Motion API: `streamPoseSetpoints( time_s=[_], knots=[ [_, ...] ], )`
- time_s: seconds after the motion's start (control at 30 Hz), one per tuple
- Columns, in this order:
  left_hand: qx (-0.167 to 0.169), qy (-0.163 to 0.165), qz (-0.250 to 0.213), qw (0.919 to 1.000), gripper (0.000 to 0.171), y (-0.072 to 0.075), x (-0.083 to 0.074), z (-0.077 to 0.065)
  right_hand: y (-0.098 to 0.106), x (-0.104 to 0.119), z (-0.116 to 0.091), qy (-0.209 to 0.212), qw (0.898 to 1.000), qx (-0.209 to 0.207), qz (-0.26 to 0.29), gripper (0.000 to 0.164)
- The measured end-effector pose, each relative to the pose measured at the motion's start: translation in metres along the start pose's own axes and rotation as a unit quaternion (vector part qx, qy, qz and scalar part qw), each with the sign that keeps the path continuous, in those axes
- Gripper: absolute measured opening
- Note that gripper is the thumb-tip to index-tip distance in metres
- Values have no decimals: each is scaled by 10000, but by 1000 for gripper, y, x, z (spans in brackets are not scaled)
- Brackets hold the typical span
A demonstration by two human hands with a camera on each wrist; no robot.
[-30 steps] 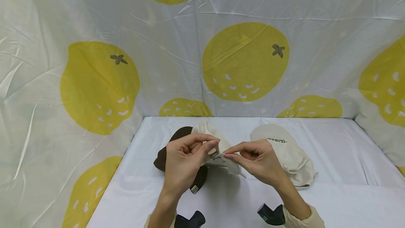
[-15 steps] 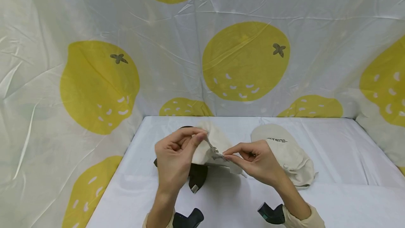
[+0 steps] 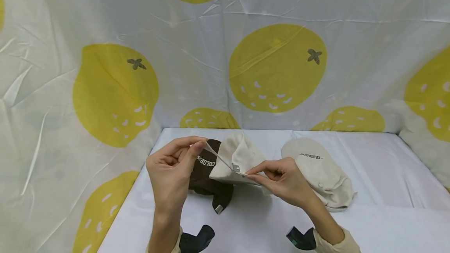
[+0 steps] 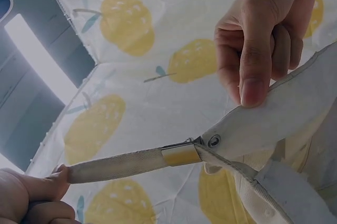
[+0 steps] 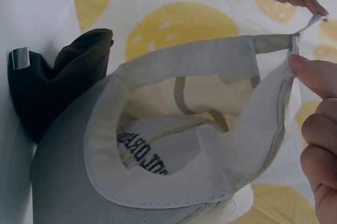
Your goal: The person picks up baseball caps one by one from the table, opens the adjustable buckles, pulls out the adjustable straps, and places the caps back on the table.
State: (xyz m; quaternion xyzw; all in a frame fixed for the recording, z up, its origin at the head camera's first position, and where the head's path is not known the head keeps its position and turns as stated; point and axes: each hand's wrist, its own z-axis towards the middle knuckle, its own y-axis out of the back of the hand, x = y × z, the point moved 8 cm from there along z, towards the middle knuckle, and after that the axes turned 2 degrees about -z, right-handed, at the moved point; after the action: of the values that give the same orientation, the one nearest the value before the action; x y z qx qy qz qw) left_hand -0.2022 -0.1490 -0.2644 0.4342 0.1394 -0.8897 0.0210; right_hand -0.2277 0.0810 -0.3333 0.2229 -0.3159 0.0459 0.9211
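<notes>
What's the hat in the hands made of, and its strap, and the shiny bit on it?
The pale cap looks like matte cloth, maybe cotton, because it creases softly and has stitched seams. Its strap looks like matte woven fabric, with a fine ribbed texture. The buckle looks like smooth, shiny metal because it gleams, though coated plastic is possible.

Left-hand grip (image 4: 36, 195) pinches strap (image 4: 118, 166) end, left of metal buckle (image 4: 180, 154) — strap pulled straight. Right-hand grip (image 4: 263, 34) pinches cap (image 4: 287, 111) edge, above-right of buckle. Lemon-print cloth (image 4: 174, 111) behind buckle — light tube (image 4: 41, 58) far upper-left of it.
</notes>
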Motion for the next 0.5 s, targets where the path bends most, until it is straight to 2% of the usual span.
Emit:
streamPoseSetpoints(
  time_s=[0.23,0.5],
  knots=[
    [67,-21,4,10000,10,-4,-1,-2,2,3,1,115,9998,-43,-175,22],
    [192,90,-4,9998,13,-10,0,-5,7,2,1,85,9992,-305,-224,26]
  ],
)
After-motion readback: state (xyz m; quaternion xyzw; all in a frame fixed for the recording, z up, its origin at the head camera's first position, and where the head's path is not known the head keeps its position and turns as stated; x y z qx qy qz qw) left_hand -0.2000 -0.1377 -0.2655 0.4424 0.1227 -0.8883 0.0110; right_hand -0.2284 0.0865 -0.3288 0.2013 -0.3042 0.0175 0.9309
